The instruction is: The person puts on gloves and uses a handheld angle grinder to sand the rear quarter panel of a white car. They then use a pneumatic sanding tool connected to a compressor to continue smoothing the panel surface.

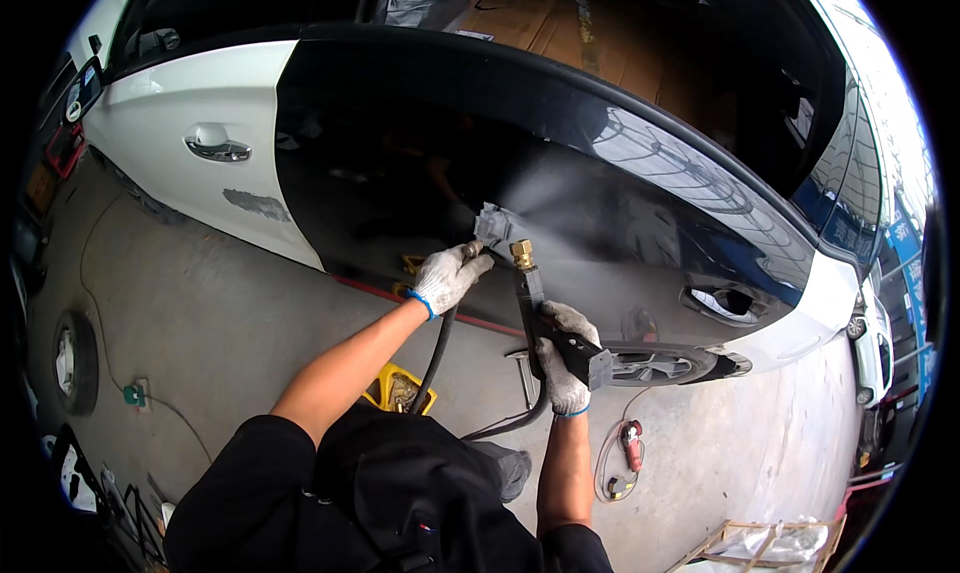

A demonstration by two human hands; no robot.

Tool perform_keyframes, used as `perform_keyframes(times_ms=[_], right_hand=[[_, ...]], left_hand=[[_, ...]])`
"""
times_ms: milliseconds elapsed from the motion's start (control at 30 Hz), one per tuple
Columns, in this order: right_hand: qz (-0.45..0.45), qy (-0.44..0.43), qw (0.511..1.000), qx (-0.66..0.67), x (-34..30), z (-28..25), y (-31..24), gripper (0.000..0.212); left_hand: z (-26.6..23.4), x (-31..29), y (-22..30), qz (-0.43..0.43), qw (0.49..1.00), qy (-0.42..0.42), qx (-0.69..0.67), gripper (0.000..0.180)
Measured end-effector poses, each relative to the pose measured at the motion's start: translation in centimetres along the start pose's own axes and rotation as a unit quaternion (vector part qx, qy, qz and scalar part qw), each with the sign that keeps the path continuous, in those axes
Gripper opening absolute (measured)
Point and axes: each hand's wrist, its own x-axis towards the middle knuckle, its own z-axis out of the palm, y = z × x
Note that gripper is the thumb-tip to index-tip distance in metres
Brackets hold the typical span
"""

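In a white knit glove with a blue cuff, my left hand (450,275) pinches a metal end piece (474,248) with a thick black cable (437,358) hanging below it. Just beyond its fingertips, a grey metal block (493,225) is at the black door panel (400,173). My right hand (568,358), gloved as well, is wrapped round a black gun-like tool (529,293) with a thick cable. The tool's brass tip (521,253) points up, right of the grey block. A hazy grey patch (560,208) spreads over the panel around there.
The white front door (200,103) has a scuffed patch (255,205). On the concrete floor are a yellow tray (408,388), a hammer-like tool (523,375), a red corded power tool (632,445) and a loose wheel (75,363). A wooden-framed crate (770,548) stands lower right.
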Motion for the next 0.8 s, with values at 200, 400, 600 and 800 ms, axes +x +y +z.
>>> perform_keyframes(times_ms=[200,400,600,800], right_hand=[[0.004,-0.028,1.000,-0.002,1.6,0.9,0.1,0.033],[0.007,-0.053,0.997,-0.055,2.6,1.7,0.2,0.036],[-0.010,-0.053,0.986,-0.160,2.9,2.3,0.3,0.038],[-0.019,-0.054,0.970,-0.235,2.9,2.6,0.4,0.037]], left_hand=[[0.5,0.4,-0.7,-0.005,0.998,0.000,-0.055,0.033],[0.8,1.0,-1.9,0.008,0.999,-0.012,-0.045,0.043],[0.8,1.4,-2.5,-0.006,0.999,-0.028,-0.030,0.042],[0.2,0.7,-1.1,0.027,0.998,-0.011,-0.053,0.031]])
